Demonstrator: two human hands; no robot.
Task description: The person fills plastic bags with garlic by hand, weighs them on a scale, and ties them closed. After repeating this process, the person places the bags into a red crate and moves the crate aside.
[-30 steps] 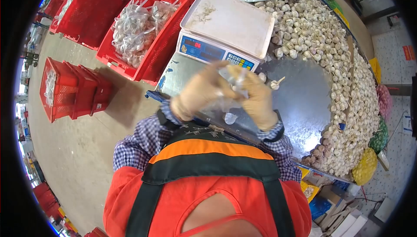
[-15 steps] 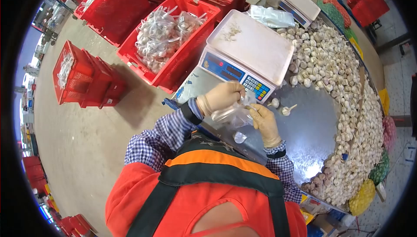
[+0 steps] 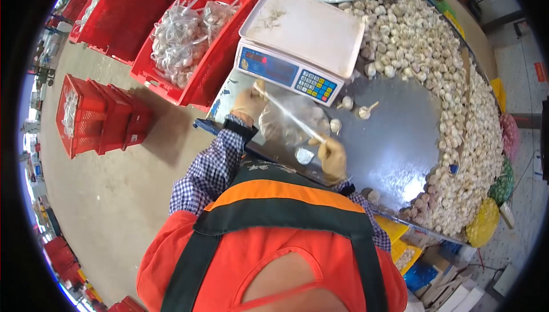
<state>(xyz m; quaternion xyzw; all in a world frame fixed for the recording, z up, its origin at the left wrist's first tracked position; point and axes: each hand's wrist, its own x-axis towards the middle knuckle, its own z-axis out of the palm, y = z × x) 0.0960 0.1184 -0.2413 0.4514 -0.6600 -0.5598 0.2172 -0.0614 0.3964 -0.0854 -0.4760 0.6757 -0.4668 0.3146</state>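
Note:
A clear plastic bag (image 3: pixel 280 126) is stretched between my two gloved hands, its upper edge pulled into a taut, twisted strip. My left hand (image 3: pixel 250 103), at the table's left edge below the scale, is closed on one end of that strip. Lower and to the right, my right hand (image 3: pixel 333 160) pinches the other end. Beside the bag lies a garlic bulb (image 3: pixel 335 125), and a small white crumpled piece (image 3: pixel 304 156) rests near my right hand. Two more bulbs, one with a stem (image 3: pixel 367 110), lie below the scale.
A white digital scale (image 3: pixel 306 32) stands just ahead. Loose garlic (image 3: pixel 452 123) is heaped along the table's right side. Red crates (image 3: pixel 214 54) with bagged garlic stand at the left, and more crates (image 3: pixel 103 117) are on the floor. Filled net bags (image 3: pixel 483 220) hang at the right edge.
My hands have moved apart, drawing the bunched bag out into a long taut strip. A garlic bulb now shows beside the bag. The whole view has shifted slightly.

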